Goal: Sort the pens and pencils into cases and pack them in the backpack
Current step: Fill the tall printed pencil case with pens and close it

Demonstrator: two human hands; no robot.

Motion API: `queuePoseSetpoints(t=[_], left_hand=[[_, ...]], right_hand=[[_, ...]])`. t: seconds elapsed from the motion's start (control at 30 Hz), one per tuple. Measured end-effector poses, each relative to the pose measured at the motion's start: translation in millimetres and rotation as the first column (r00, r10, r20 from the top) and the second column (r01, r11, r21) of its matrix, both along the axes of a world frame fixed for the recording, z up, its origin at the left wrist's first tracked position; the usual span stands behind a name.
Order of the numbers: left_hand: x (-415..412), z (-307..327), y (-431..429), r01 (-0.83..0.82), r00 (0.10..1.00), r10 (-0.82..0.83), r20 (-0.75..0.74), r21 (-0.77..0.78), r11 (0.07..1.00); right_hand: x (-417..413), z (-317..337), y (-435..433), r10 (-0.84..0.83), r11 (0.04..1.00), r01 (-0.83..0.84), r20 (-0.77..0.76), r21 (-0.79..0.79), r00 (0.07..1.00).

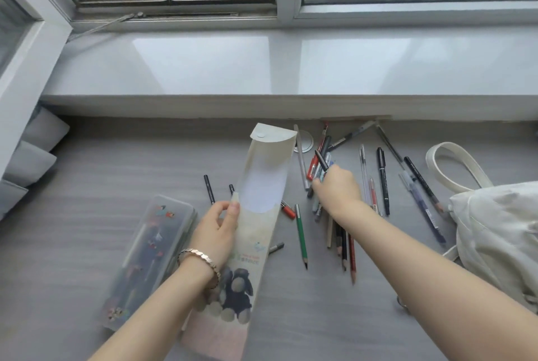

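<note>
Grey desk (87, 174): scattered pens (383, 180), pencils (301, 235), clear case (148, 258), white backpack (495, 229).

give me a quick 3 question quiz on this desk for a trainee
1. True or false: the left hand holds the card case, whose flap is open.
2. Fill in: the clear case lies on the card case's ___ side.
3. The right hand grips: A) nothing B) pens C) the clear case

Key: 1 true; 2 left; 3 B
</note>
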State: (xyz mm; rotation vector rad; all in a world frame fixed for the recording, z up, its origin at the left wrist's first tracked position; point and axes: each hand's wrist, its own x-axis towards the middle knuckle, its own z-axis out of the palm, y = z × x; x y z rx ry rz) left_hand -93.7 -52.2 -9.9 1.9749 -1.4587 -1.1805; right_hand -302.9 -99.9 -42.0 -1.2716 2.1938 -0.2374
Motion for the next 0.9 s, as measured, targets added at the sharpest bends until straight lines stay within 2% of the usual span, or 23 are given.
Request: queuePoseSetpoints(t=[0.13, 0.23, 0.33, 0.4, 0.47, 0.53, 0.57, 0.7, 0.8, 0.83, 0.9], left_hand=[[-5.3, 0.2, -5.3, 0.01, 1.0, -0.01, 0.015, 0.006, 1.0], [-5.4, 0.5, -6.0, 0.036, 0.999, -0.037, 0.034, 0.033, 0.999], [-6.3, 1.6, -5.1, 0.056, 0.998, -0.057, 0.019, 0.046, 0.997], [-8.2, 1.4, -2.8, 0.073, 0.997, -0.073, -0.002, 0.053, 0.996], [-11.9, 0.1, 1.1, 0.116, 0.993, -0.114, -0.027, 0.071, 0.991], [-18.2, 0.3, 7.2, 0.169, 0.985, -0.166, -0.044, 0.089, 0.982], [-21.8, 2.0, 10.6, 0.191, 0.981, -0.187, -0.055, 0.089, 0.977], [-32.8, 12.3, 19.7, 0.244, 0.962, -0.238, -0.133, 0.024, 0.97], [-32.9, 16.2, 22.9, 0.27, 0.953, -0.267, -0.145, 0.001, 0.963], [-32.2, 16.4, 24.2, 0.277, 0.951, -0.274, -0.141, -0.001, 0.961], [-31.8, 16.5, 27.1, 0.282, 0.951, -0.28, -0.128, -0.004, 0.96]], right_hand=[[3.8, -5.9, -10.8, 0.051, 0.994, -0.041, -0.096, 0.098, 0.994], [-2.9, -4.0, -8.3, -0.018, 0.996, 0.015, 0.036, 0.092, 0.999], [-7.7, 18.6, 1.1, -0.129, 0.991, 0.135, 0.248, -0.009, 0.96], [-5.3, 41.3, 10.4, -0.186, 0.958, 0.271, 0.51, -0.096, 0.839], [0.0, 64.1, 19.0, -0.127, 0.899, 0.408, 0.798, -0.159, 0.59], [7.7, 78.0, 26.8, 0.001, 0.87, 0.454, 0.922, -0.192, 0.388], [12.6, 79.8, 31.3, 0.046, 0.865, 0.456, 0.938, -0.209, 0.344], [31.9, 71.3, 49.9, 0.074, 0.867, 0.414, 0.892, -0.279, 0.445], [31.9, 66.8, 54.3, 0.064, 0.815, 0.504, 0.909, -0.285, 0.411], [29.9, 65.4, 53.6, 0.064, 0.793, 0.518, 0.89, -0.32, 0.451], [26.2, 61.7, 52.7, 0.096, 0.788, 0.413, 0.754, -0.457, 0.65]])
